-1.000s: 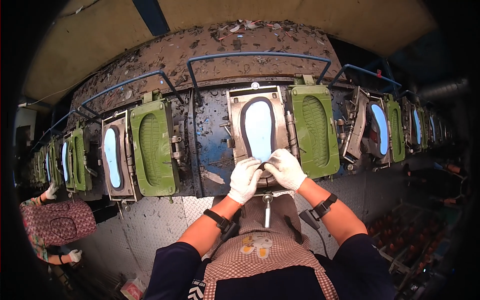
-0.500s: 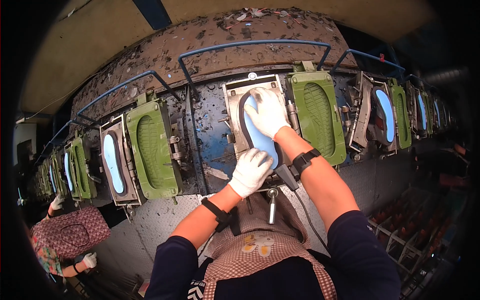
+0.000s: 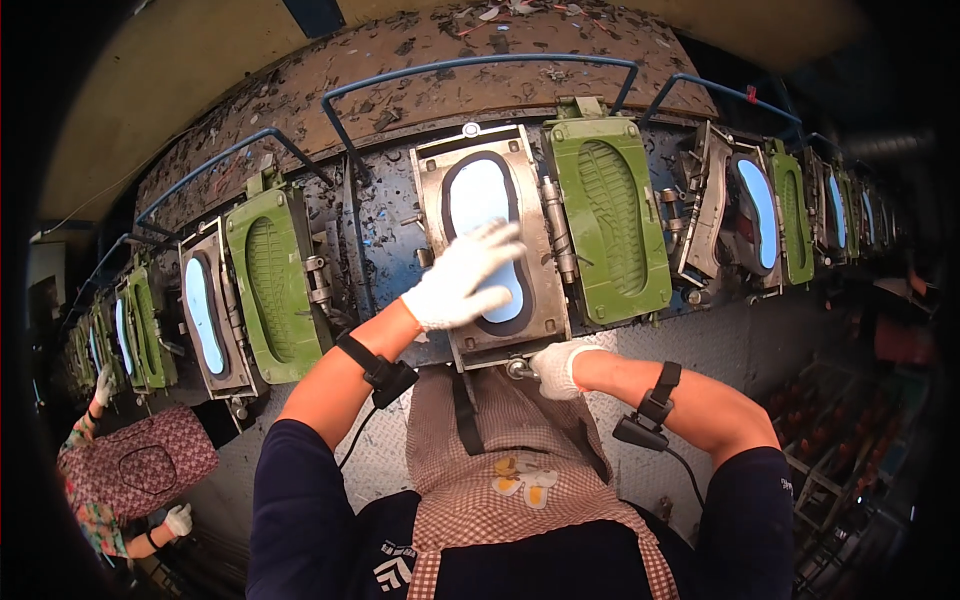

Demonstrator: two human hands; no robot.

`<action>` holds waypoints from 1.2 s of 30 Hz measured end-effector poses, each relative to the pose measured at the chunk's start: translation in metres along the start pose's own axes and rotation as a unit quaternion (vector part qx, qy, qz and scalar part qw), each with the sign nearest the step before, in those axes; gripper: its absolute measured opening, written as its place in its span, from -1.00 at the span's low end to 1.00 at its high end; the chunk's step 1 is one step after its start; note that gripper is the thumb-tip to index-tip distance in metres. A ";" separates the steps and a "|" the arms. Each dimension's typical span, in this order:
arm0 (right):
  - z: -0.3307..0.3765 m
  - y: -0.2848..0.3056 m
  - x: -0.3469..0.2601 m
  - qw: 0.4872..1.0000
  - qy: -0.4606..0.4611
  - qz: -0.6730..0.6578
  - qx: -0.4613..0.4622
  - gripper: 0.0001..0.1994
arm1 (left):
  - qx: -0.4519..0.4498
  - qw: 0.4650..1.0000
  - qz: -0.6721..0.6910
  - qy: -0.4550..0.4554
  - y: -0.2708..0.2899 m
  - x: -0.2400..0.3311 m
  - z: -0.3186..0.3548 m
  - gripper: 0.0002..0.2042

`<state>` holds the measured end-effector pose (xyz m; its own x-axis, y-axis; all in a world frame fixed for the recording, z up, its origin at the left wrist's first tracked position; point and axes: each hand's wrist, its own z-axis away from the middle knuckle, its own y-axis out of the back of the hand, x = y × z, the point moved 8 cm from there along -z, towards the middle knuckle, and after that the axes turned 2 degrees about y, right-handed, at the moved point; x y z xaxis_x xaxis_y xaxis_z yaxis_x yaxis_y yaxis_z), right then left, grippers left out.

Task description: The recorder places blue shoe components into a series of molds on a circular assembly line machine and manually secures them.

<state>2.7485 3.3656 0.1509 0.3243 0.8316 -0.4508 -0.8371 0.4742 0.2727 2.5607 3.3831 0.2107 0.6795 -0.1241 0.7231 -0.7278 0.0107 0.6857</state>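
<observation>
In the middle an opened metal shoe mould holds a dark sole with a light-blue insole on top. My left hand, in a white knitted glove, is spread over the lower half of the insole, fingers apart. Whether its palm presses on it I cannot tell. My right hand, gloved too, is closed round the metal handle at the mould's near edge, covering most of it. Hinged on the mould's right side, the green lid lies open, showing a sole-shaped hollow.
Similar moulds run to both sides, among them a left one with a blue insole and its green lid. A blue rail arches behind. At far left a co-worker's gloved hand shows. Racks stand at lower right.
My right hand has left the insole and come down to the handle, closing on it. My left hand has opened and shifted up and left over the insole. The view has shifted slightly.
</observation>
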 end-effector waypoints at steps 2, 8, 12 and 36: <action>0.012 0.007 -0.017 0.998 -0.009 0.005 0.068 -0.80 | 0.184 0.978 0.039 0.094 0.038 -0.054 0.025 -0.46; 0.039 0.023 -0.033 0.926 0.089 0.103 0.351 -0.85 | 0.459 0.501 0.623 0.388 -0.042 -0.233 0.131 -0.19; 0.073 0.013 -0.006 0.866 0.130 -0.134 0.464 -0.61 | 0.299 0.769 0.294 0.481 -0.063 -0.209 0.192 -0.42; 0.252 0.122 0.503 0.760 -0.140 -0.010 0.635 -0.77 | 0.197 0.835 0.150 0.492 -0.246 0.106 -0.257 -0.26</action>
<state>2.9208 3.9145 0.1710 0.5608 0.7653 -0.3159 0.2116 0.2364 0.9483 2.8360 3.6223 0.1403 0.0686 0.7021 0.7088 -0.7208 -0.4563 0.5217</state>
